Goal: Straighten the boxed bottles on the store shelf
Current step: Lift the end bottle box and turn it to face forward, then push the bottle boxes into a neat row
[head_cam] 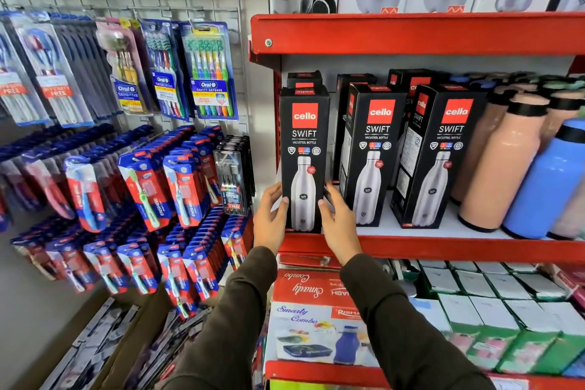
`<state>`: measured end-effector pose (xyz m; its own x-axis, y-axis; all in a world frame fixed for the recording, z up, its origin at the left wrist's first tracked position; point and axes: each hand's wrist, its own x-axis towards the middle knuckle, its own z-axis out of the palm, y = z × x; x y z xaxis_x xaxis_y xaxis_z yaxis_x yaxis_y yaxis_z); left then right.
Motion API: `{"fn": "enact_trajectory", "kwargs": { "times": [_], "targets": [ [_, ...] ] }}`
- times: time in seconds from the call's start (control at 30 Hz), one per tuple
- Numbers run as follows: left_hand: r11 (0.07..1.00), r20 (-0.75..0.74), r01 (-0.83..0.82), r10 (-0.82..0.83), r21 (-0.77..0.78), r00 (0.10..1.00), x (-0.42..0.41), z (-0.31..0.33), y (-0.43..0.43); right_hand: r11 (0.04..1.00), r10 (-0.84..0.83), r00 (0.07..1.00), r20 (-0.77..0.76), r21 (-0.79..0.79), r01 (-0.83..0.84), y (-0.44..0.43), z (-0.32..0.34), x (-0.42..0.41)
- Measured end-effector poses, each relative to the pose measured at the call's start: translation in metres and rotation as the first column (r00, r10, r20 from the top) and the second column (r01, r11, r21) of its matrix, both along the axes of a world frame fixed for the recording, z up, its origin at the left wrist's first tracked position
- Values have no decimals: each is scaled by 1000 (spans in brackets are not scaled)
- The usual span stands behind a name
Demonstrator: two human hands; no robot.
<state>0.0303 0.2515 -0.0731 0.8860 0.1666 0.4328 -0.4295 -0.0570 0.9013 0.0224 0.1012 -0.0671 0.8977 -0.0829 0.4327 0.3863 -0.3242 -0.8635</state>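
**Black box squared at the shelf's left end, two more still askew**

Black card, glossy, fills the space between both hands; the left hand (271, 218) presses its fingers flat along the left side of the leftmost boxed bottle (304, 158), thumb on the front face, and the right hand (338, 222) clamps the opposite side the same way, so the two together grip this one box low down, near its base. It stands upright at the left front corner of the red shelf (443, 250), its printed face turned straight outward, close against the shelf's left upright; by the look of it, this one is nearly finished. To its right the middle box (373, 155) and the right box (440, 158) stand near the front edge but twisted, each showing a side panel as well as its front; I judge these remain to be turned. Further boxes sit behind them, partly hidden. Beyond, at the shelf's right end, loose peach and blue bottles (519, 168) stand unboxed.
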Motion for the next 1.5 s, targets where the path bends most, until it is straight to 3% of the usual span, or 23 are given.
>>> {"fn": "enact_trajectory", "kwargs": {
  "times": [0.37,0.53,0.6,0.7,0.8,0.9,1.03,1.13,1.33,1.5],
  "targets": [
    [994,-47,-51,56,92,997,-20,-1,1,1000,25,999,27,10,-25,-1,-4,-17],
    [996,-54,-55,59,63,997,-25,1,-5,998,41,999,2,-48,-41,-9,2,-19],
    [991,-41,-122,124,47,991,-30,0,-14,999,13,1000,2,-39,-13,-14,2,-20],
    [934,-11,-357,358,18,934,-40,0,-36,998,-60,997,58,41,57,-24,3,-26],
    [876,133,-482,476,10,869,-49,2,-64,982,-166,969,182,119,146,-44,6,-33],
    [899,286,-429,389,90,876,-53,8,-91,966,-235,947,220,159,203,-68,11,-30],
    [945,359,-267,186,191,915,-47,26,-125,970,-214,962,172,152,188,-96,15,-18],
    [957,263,-169,105,237,959,-36,37,-144,982,-152,986,64,121,143,-106,17,-5],
    [989,-197,-37,65,144,978,1,47,-154,994,-84,995,-61,67,88,-119,21,16],
    [990,-224,-6,37,138,974,10,41,-152,994,-60,990,-130,81,71,-123,19,19]
  ]
}}
